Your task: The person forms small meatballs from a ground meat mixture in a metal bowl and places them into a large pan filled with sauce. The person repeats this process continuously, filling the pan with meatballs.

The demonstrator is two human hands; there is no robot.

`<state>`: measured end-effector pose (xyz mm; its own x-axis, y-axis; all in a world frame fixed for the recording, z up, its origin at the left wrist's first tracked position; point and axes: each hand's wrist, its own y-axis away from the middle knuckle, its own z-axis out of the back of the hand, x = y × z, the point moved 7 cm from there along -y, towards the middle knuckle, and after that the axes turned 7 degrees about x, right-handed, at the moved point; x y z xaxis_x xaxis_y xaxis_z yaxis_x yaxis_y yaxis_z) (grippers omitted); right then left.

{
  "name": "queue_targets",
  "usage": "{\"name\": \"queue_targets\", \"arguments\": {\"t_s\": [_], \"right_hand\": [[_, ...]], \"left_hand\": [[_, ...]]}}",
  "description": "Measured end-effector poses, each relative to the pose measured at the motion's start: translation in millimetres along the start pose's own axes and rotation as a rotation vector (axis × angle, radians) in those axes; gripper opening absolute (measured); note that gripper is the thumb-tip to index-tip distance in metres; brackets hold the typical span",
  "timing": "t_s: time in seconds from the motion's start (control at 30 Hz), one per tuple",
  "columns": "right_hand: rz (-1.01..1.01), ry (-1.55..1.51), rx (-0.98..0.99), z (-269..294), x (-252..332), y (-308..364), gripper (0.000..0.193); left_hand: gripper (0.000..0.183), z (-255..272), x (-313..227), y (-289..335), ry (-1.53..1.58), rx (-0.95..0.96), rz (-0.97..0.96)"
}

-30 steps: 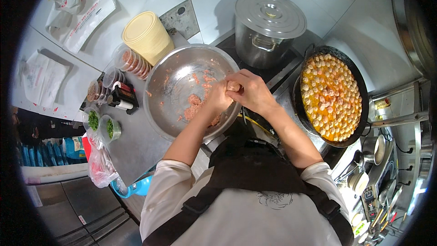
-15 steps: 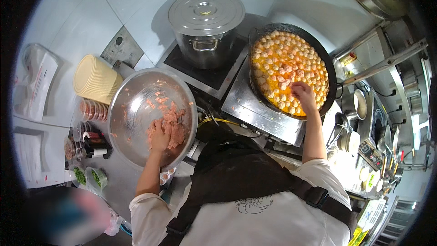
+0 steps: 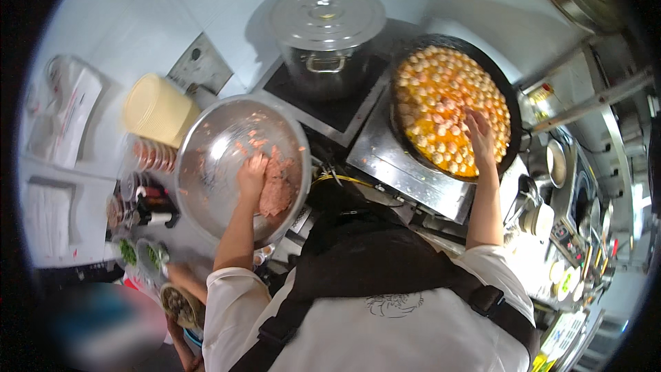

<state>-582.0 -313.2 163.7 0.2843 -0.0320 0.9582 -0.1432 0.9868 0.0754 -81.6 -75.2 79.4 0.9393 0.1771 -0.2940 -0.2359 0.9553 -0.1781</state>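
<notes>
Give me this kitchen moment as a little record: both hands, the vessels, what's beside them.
Left hand: inside steel bowl, against pink minced meat
Right hand: over dark pan; contact unclear
Pan contents: many small balls, orange liquid
Steel pot: lidded, farther back
Left of bowl: cream-coloured stack

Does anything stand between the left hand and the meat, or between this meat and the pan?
Nothing visible separates the left hand from the meat; they touch. Toward the pan, its rim and that of the bowl rise between; the pot stands farther back.
</notes>
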Motion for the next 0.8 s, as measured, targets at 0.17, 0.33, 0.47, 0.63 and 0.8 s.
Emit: {"name": "queue_targets", "arguments": {"t_s": [0.17, 0.33, 0.47, 0.63, 0.8], "right_hand": [[0.034, 0.052, 0.243, -67, 21, 27, 0.032], [0.101, 0.091, 0.404, -116, 29, 37, 0.03], [0.076, 0.084, 0.467, -130, 29, 40, 0.027], [0.088, 0.099, 0.49, -132, 32, 43, 0.027], [0.085, 0.083, 0.459, -126, 28, 46, 0.026]], "left_hand": [[0.027, 38, -12, -17, 1.734, -0.108, 0.396], [0.014, 74, -24, -23, 2.024, -0.171, 0.318], [0.017, 71, -20, -20, 1.453, -0.346, 0.413], [0.026, 67, -34, -17, 1.64, -0.355, 0.437], [0.012, 79, -28, -22, 1.937, -0.271, 0.355]]}}
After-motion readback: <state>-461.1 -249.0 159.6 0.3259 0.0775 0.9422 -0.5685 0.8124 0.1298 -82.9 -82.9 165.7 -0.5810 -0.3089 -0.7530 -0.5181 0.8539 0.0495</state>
